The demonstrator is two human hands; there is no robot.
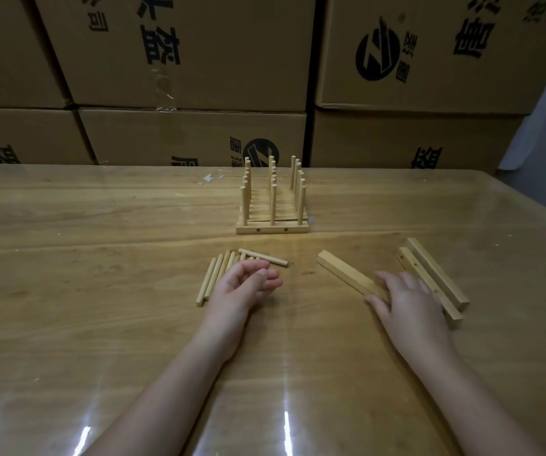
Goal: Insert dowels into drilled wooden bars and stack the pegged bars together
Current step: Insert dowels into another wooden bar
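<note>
Loose dowels (219, 274) lie fanned on the desk (67, 291), left hand (245, 284) resting over them, fingers loosely curled, gripping nothing. Pegged bars (272, 205) stand behind. Right hand (406, 301), fingers spread flat, touches a bare bar (344, 273); two more bars (436, 278) just beside.

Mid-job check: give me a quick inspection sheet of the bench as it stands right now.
Surface: wooden table under glossy clear film, glare streaks near edge.
Job's things: stack of pegged bars centre back, dowels upright; loose dowels under the left hand; one bar lying angled; two bars side by side at right.
Clutter: paper scrap near back edge.
Hands: left hand loosely curled over dowels, empty; right hand flat, touching bars.
Cables: nothing seen.
Surroundings: stacked cardboard boxes behind.
</note>
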